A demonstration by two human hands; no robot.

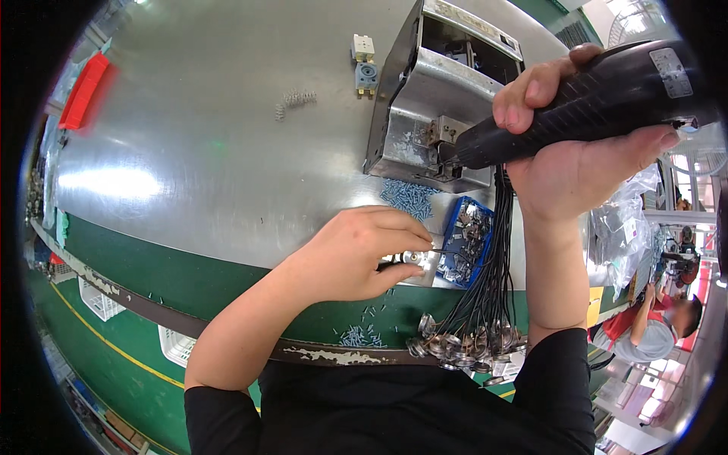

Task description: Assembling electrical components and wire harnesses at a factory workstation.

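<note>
My right hand [569, 144] is wrapped round a black electric screwdriver [561, 106], held tilted. Its nose reaches the small metal block [447, 130] on the front of a steel screw feeder box [444, 87]; whether the bit touches is hidden. Lower and to the left, my left hand [371, 250] pinches a small silvery metal part [410, 257] with a black wire, over a pale metal plate [431, 265]. Its fingers cover much of that part. A blue tray [464, 241] of small metal pieces lies beside it, with a heap of bluish screws [408, 199] just beyond.
A bundle of black cables [497, 243] hangs over the table's near edge, ending in round metal parts [462, 349]. More screws [360, 336] lie at that edge. Springs [296, 101], two small switch-like parts [365, 64] and a red bin [85, 91] are farther left. A person [644, 330] works at right.
</note>
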